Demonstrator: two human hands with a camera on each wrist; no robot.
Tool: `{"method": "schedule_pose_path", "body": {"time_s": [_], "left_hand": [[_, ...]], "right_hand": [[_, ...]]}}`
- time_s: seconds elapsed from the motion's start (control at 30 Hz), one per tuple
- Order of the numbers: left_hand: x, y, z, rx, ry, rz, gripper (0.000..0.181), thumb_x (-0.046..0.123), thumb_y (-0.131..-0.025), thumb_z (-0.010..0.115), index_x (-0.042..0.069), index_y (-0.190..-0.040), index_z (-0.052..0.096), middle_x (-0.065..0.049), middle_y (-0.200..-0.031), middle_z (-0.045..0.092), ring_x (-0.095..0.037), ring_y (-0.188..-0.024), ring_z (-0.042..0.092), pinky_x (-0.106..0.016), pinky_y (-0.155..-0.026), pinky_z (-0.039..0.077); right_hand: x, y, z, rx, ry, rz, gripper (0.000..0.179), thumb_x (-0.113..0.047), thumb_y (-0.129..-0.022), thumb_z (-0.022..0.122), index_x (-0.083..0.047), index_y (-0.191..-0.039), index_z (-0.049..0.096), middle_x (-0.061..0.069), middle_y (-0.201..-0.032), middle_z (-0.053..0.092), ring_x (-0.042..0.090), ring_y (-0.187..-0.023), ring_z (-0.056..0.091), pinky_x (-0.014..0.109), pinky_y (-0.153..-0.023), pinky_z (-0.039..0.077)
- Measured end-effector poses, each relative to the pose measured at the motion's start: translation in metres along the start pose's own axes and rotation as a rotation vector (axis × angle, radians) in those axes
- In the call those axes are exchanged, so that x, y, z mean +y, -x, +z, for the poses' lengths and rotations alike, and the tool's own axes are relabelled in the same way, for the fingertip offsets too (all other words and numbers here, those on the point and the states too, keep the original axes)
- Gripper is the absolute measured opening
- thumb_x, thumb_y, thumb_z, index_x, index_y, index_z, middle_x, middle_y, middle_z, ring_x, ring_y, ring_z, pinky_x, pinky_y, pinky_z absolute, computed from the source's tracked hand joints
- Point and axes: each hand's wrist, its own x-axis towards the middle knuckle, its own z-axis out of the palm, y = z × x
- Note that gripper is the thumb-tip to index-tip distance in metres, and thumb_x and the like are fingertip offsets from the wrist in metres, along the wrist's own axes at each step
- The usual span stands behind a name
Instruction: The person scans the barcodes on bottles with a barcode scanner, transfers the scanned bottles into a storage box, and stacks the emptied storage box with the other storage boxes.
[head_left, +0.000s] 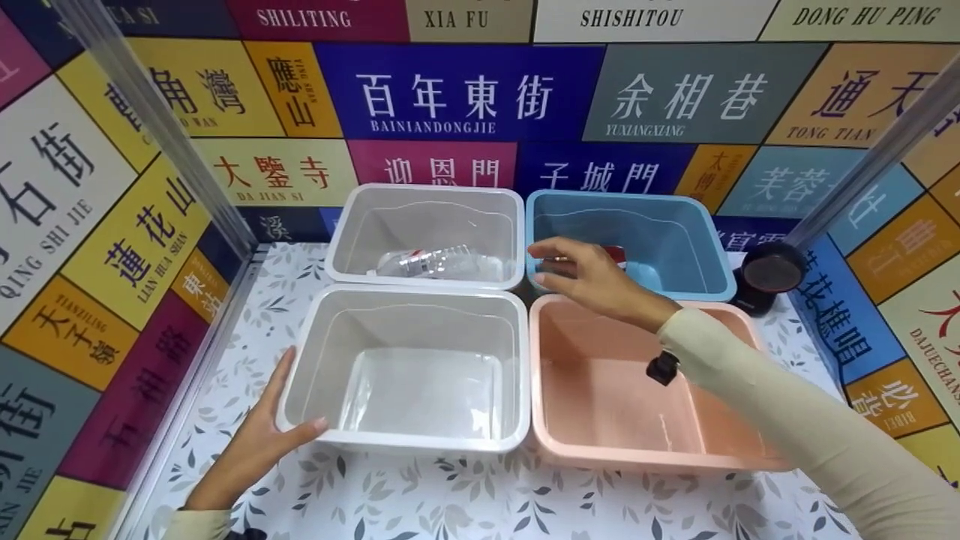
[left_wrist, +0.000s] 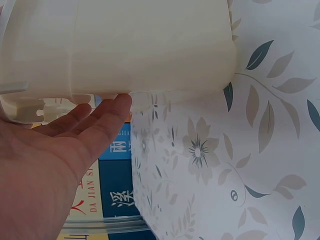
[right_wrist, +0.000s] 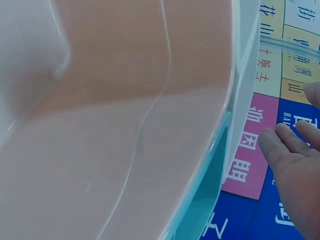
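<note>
Four plastic bins stand two by two. My left hand point(head_left: 259, 431) touches the front-left corner of the front white bin point(head_left: 416, 444), thumb across the rim and fingers along the outside. The left wrist view shows those fingers point(left_wrist: 112, 117) straight against the wall. My right hand point(head_left: 589, 271), loosely spread and holding nothing, hangs over the near left part of the blue bin point(head_left: 667, 225). A red item point(head_left: 616, 253) in that bin is partly hidden behind the hand. A clear plastic bottle point(head_left: 435, 261) lies in the back white bin point(head_left: 424, 196). Below my right forearm is the pink bin point(head_left: 607, 420).
A black device with a round top point(head_left: 772, 274) stands right of the blue bin. Walls of coloured signs point(head_left: 457, 97) enclose the back and sides, with metal posts point(head_left: 169, 127) at the corners. A leaf-patterned cover point(head_left: 420, 495) lies under the bins.
</note>
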Motion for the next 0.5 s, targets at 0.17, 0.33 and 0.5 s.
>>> {"method": "schedule_pose_path", "body": {"time_s": [0.17, 0.33, 0.5], "left_hand": [[-0.001, 0.000, 0.002, -0.001, 0.003, -0.003, 0.104, 0.026, -0.089, 0.077, 0.056, -0.156, 0.004, 0.003, -0.169, 0.000, -0.038, -0.140, 0.034, -0.061, -0.107, 0.038], [-0.001, -0.001, 0.002, 0.004, 0.007, -0.008, 0.104, 0.027, -0.088, 0.078, 0.055, -0.157, 0.005, 0.003, -0.169, -0.001, -0.038, -0.142, 0.032, -0.063, -0.107, 0.037], [-0.002, -0.001, 0.001, 0.003, 0.003, 0.007, 0.103, 0.026, -0.089, 0.077, 0.054, -0.157, 0.005, 0.004, -0.169, 0.001, -0.035, -0.143, 0.029, -0.060, -0.109, 0.034]], "right_hand": [[-0.002, 0.017, -0.011, 0.010, 0.040, -0.005, 0.042, -0.008, -0.099, 0.065, 0.000, -0.139, 0.055, 0.016, -0.140, 0.057, 0.035, -0.131, 0.055, 0.053, -0.107, 0.044], [-0.002, 0.034, -0.020, 0.047, 0.062, -0.051, 0.039, -0.004, -0.098, 0.065, 0.003, -0.135, 0.057, 0.015, -0.136, 0.060, 0.032, -0.127, 0.058, 0.040, -0.108, 0.046], [0.000, 0.051, -0.029, 0.093, 0.053, -0.082, 0.036, -0.001, -0.097, 0.065, 0.004, -0.132, 0.059, 0.016, -0.133, 0.061, 0.024, -0.122, 0.061, 0.025, -0.102, 0.048]]}}
